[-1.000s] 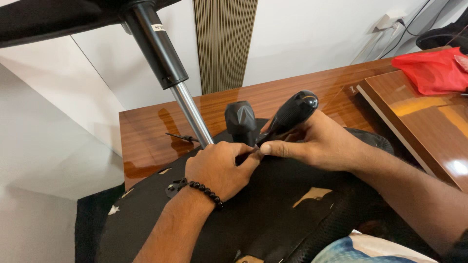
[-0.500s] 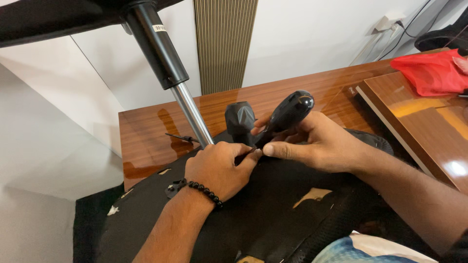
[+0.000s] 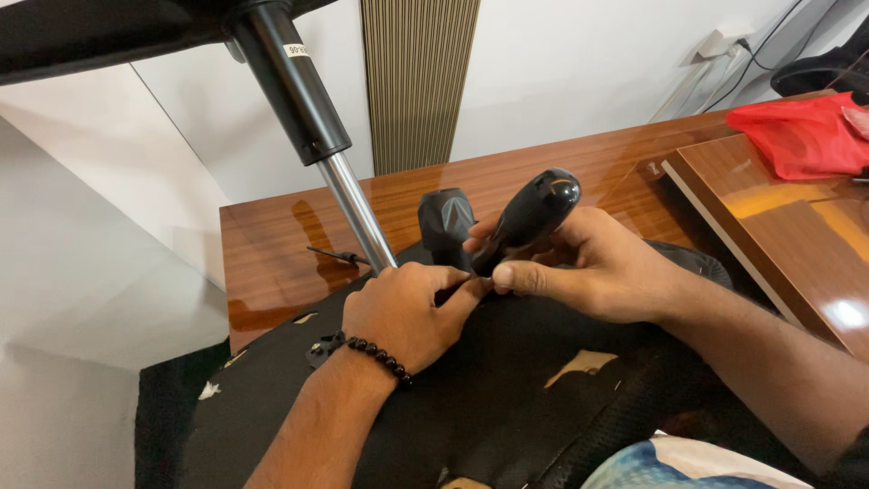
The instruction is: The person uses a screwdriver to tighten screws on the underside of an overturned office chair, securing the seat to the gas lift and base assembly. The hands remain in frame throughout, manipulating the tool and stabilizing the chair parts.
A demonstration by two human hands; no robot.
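An upturned office chair lies across a glossy wooden desk, its worn black seat underside facing me. My right hand is shut on a black lever handle that sticks up from the seat. My left hand, with a dark bead bracelet on the wrist, rests on the seat underside, its fingers curled and its fingertips touching the lever's base by my right thumb. A second black lever knob stands just behind my hands.
The chair's gas-lift column, black above and chrome below, slants up to the upper left. A red cloth lies on a raised wooden panel at the right. A ribbed panel and a white wall stand behind the desk.
My right hand has shifted its grip slightly on the lever handle. My left hand stays in place at the lever's base.
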